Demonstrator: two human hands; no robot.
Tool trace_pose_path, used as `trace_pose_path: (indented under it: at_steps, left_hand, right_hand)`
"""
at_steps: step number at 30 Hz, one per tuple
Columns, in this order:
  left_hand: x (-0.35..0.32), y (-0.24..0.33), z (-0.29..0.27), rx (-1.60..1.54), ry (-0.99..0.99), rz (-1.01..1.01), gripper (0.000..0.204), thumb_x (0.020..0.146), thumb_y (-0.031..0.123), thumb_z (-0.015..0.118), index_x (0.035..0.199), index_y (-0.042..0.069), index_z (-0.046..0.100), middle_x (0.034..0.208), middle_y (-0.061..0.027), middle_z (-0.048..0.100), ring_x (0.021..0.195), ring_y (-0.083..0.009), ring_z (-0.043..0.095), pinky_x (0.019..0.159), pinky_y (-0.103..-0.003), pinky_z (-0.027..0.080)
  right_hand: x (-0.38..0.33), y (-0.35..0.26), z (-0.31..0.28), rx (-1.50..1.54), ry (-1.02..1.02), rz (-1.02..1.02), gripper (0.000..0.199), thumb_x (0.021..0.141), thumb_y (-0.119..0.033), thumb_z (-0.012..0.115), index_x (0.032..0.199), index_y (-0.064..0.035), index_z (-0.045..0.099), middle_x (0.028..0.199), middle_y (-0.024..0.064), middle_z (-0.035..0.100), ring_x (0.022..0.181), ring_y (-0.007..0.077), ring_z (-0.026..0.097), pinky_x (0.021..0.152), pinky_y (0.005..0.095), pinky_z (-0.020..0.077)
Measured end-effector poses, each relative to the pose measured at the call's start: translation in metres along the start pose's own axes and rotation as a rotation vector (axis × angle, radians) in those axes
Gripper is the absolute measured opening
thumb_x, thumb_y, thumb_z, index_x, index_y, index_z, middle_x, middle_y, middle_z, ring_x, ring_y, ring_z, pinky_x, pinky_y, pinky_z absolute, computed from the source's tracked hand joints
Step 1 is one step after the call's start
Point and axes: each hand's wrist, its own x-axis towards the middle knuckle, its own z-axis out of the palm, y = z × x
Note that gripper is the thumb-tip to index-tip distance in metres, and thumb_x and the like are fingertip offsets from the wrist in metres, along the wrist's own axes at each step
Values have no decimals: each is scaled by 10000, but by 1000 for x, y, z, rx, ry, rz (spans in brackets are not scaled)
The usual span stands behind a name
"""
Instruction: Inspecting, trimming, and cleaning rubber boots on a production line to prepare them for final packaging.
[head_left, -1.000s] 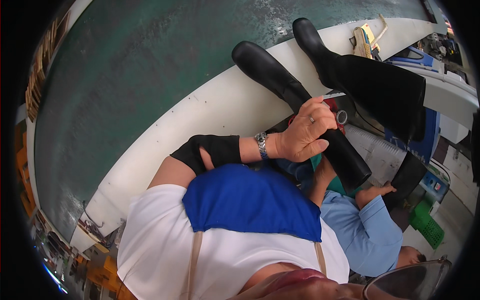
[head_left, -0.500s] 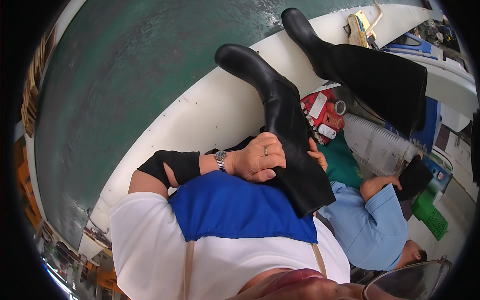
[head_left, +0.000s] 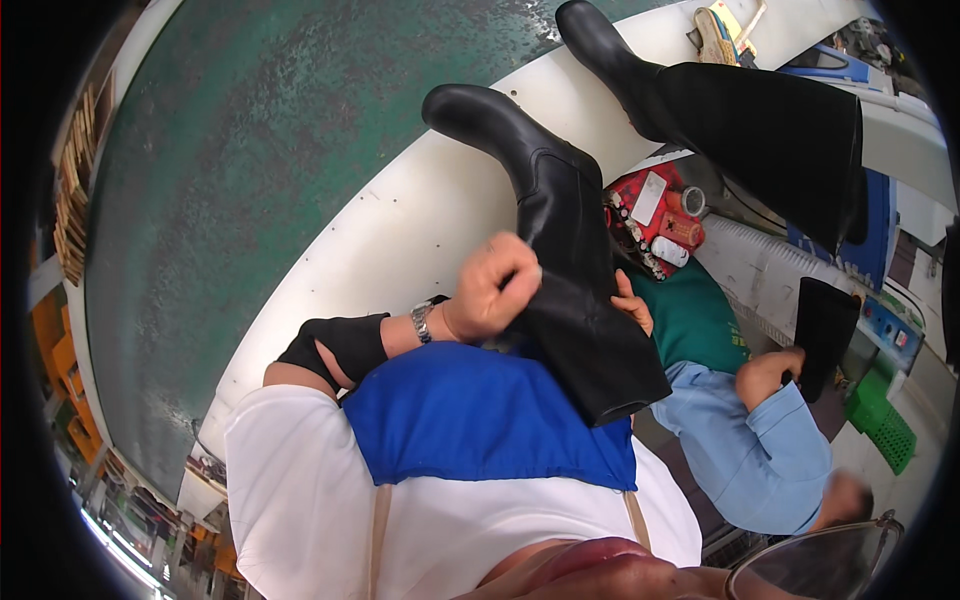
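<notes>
A tall black boot (head_left: 565, 250) lies slantwise before me, its toe over the pale tabletop's edge and its open top against my blue apron (head_left: 480, 410). My right hand (head_left: 632, 303) grips the shaft from its right side; only some fingertips show, the rest being behind the boot. Close to the shaft's left side, my left hand (head_left: 495, 287) is curled into a fist, slightly blurred. Whatever its fingers may hold is hidden. A watch (head_left: 420, 322) and a black sleeve (head_left: 345, 350) are on that arm. Farther right lies a second black boot (head_left: 760, 140).
The long white table (head_left: 400, 225) curves past me, with green floor (head_left: 270, 150) beyond. A red patterned item (head_left: 640, 215) carries small containers. At right, a co-worker in light blue (head_left: 745, 440) holds a dark piece (head_left: 828, 335) near a green basket (head_left: 885, 420). A brush (head_left: 715, 35) lies far right.
My left fist has come up off the boot's shaft and shifted slightly left and away. The boot has turned a little, while my right hand keeps its hold. The co-worker's dark piece is more upright.
</notes>
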Motion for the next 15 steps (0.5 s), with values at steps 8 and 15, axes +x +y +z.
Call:
trace_pose_path:
  at_steps: [8, 15]
  left_hand:
    - [82, -76, -5, -392, 383, -891, 471, 841, 381, 683, 996, -28, 506, 878, -73, 545, 785, -154, 569, 649, -344, 532]
    - [98, -87, 8, -605, 452, -842, 452, 917, 301, 604, 1094, -110, 538, 1016, -152, 631, 872, -208, 641, 734, -363, 545]
  right_hand:
    - [0, -1, 0, 16, 31, 5, 124, 824, 155, 521, 885, 86, 603, 1367, 201, 464, 1124, 339, 582, 943, 452, 525]
    - [0, 2, -5, 73, -39, 23, 151, 819, 166, 517, 917, 90, 603, 1351, 201, 477, 1154, 349, 560, 971, 473, 503]
